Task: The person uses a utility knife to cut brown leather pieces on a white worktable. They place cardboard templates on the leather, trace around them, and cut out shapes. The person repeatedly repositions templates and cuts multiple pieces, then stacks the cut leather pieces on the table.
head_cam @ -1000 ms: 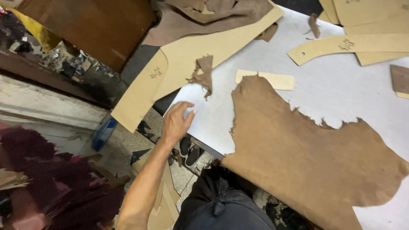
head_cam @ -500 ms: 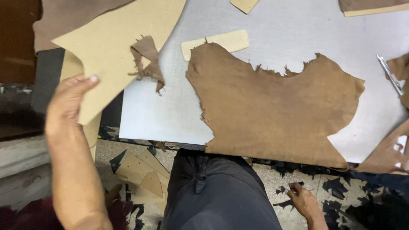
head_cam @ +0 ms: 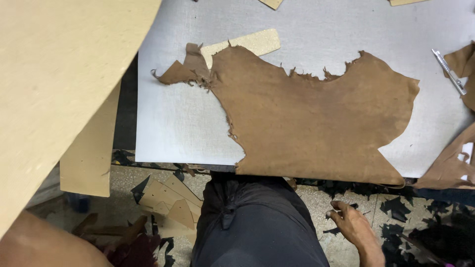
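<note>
Grey cutting table [head_cam: 307, 20] under a brown leather hide [head_cam: 316, 123].
Right hand [head_cam: 352, 223] hangs empty, fingers loose, just below the hide's near edge; left hand (probably off-frame, lifting the cardboard pattern [head_cam: 54, 84]) unseen.

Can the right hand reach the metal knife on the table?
Probably yes. The right hand hangs below the table edge, empty, and the metal knife lies uncovered at the table's right side, nothing between them.
</note>
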Tool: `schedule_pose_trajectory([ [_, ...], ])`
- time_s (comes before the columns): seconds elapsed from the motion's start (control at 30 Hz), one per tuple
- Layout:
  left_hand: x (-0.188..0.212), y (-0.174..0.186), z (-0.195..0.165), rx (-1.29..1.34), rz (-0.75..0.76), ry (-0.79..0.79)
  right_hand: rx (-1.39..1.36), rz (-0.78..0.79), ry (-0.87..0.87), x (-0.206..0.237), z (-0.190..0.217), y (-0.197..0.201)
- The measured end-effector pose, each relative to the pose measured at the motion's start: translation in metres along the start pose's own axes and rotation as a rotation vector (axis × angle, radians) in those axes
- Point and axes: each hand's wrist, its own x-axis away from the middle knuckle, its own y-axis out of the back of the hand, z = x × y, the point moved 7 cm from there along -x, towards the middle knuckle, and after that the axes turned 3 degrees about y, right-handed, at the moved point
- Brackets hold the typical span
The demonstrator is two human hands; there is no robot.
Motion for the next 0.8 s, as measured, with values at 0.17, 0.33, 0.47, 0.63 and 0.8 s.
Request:
schedule_pose_trajectory([
  [0.17, 0.048, -0.043, 0.026, 0.432, -0.119, 0.276, -0.092, 0.041, 0.135, 0.011, 0.044, 0.016],
  [0.33, 0.126, -0.239, 0.069, 0.401, 0.230, 0.500, -0.213, 0.018, 0.376, 0.013, 0.085, 0.029],
  [0.47, 0.211, -0.359, 0.045, 0.068, 1.391, 0.013, -0.289, 0.010, 0.275, 0.005, 0.069, 0.031],
  [0.63, 0.129, -0.343, 0.081, -0.419, 1.033, -0.262, -0.384, -0.260, 0.202, 0.004, 0.035, 0.040],
  [0.8, -0.003, -0.282, 0.121, -0.767, 0.328, -0.256, -0.723, -0.448, 0.076, -0.008, 0.019, 0.028],
])
